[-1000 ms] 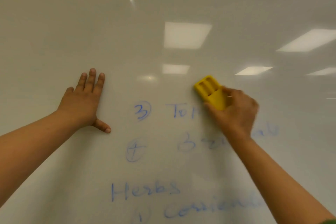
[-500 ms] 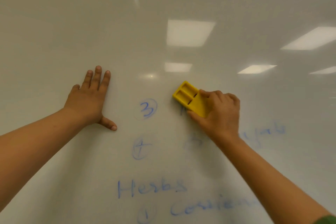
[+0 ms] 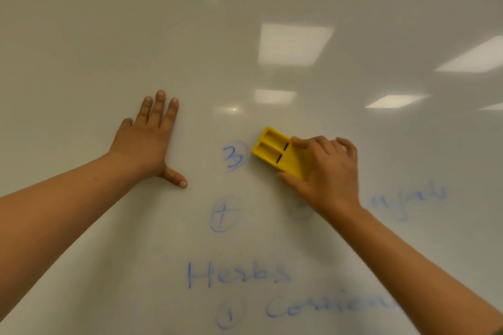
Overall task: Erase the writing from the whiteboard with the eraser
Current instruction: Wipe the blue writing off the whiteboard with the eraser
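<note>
Your right hand [image 3: 328, 171] grips the yellow eraser [image 3: 277, 153], fingers curled over its top edge and thumb under it, holding it flat against the whiteboard [image 3: 109, 22] near the centre, just at 3 o'clock of the circled blue "3" [image 3: 232, 156]. Your left hand [image 3: 148, 141] lies open, palm and straight fingers resting on the board at 9 o'clock of that numeral. At 6 o'clock sit a circled "4" [image 3: 223, 213], the word "Herbs" [image 3: 236, 275], and more blue writing; smeared letters [image 3: 411, 198] trail at 4 o'clock of the eraser.

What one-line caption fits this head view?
Right hand presses yellow eraser beside circled 3 on whiteboard; left hand lies flat.
</note>
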The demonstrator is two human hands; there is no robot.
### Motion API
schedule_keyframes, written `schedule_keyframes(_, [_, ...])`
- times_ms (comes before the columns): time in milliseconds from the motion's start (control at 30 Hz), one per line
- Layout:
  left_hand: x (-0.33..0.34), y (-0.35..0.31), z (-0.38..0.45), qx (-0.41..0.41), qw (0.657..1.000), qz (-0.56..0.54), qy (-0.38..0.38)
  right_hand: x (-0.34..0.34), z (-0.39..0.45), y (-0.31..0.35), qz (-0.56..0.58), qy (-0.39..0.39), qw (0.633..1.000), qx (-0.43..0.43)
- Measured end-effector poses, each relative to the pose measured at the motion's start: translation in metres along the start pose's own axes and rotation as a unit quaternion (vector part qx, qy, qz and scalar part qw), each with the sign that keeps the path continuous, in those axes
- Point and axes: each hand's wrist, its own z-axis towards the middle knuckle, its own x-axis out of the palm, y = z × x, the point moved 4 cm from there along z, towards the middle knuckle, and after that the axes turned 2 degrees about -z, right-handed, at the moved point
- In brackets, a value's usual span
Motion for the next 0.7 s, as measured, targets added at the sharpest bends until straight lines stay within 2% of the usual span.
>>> schedule_keyframes(67, [0.001, 0.0, 0.0, 0.0, 1.0, 0.001, -0.002, -0.009, 0.003, -0.022, -0.038, 0.0, 0.999, 0.012])
schedule_keyframes(200, [0.002, 0.0, 0.0, -0.003, 1.0, 0.005, -0.005, -0.02, 0.029, -0.05, 0.008, -0.047, 0.974, 0.22])
schedule_keyframes(233, [0.001, 0.0, 0.0, -0.002, 1.0, 0.007, -0.005, -0.016, 0.034, -0.045, 0.018, -0.056, 0.968, 0.243])
schedule_keyframes(300, [0.001, 0.0, 0.0, 0.001, 1.0, 0.008, -0.006, -0.003, 0.038, -0.021, 0.025, -0.044, 0.975, 0.218])
schedule_keyframes(400, [0.001, 0.0, 0.0, 0.001, 1.0, 0.009, -0.007, 0.009, 0.022, 0.013, 0.015, -0.021, 0.996, 0.088])
schedule_keyframes(533, [0.002, 0.0, -0.001, -0.001, 1.0, 0.007, -0.001, 0.0, -0.003, 0.008, 0.001, 0.009, 1.0, -0.011])
schedule_keyframes(600, [0.003, 0.0, 0.0, -0.001, 1.0, 0.012, 0.002, -0.007, 0.001, -0.011, -0.025, 0.007, 1.0, 0.008])
schedule_keyframes(700, [0.004, 0.003, 0.0, -0.002, 1.0, 0.015, 0.0, -0.014, 0.031, -0.036, 0.0, -0.028, 0.985, 0.17])
